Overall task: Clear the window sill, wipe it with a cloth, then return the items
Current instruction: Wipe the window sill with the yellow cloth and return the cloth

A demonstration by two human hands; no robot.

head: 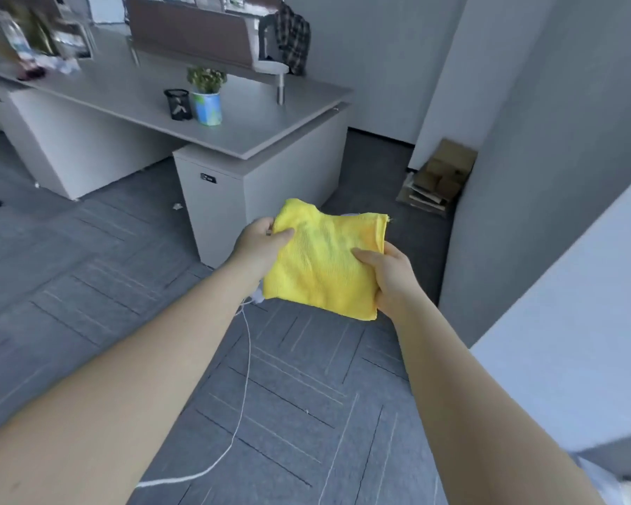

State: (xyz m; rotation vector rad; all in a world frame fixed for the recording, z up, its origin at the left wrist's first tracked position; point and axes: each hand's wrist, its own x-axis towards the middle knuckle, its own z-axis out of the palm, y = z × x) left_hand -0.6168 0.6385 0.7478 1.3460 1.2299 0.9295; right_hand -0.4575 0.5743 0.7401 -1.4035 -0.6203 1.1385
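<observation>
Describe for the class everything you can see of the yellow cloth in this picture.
The yellow cloth is bright, finely woven fabric, folded into a rough square of layers, slightly rumpled at its top edge. It is held flat in the air above the grey carpet, in front of the desk. The left hand pinches its left edge; the right hand grips its right side.

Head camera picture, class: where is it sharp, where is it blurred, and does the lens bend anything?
Head view: the yellow cloth held by left hand and right hand is sharp; desk clutter at upper left is smeared; wide-angle stretch enlarges the forearms near the bottom edge; light is soft, with no glare.
</observation>
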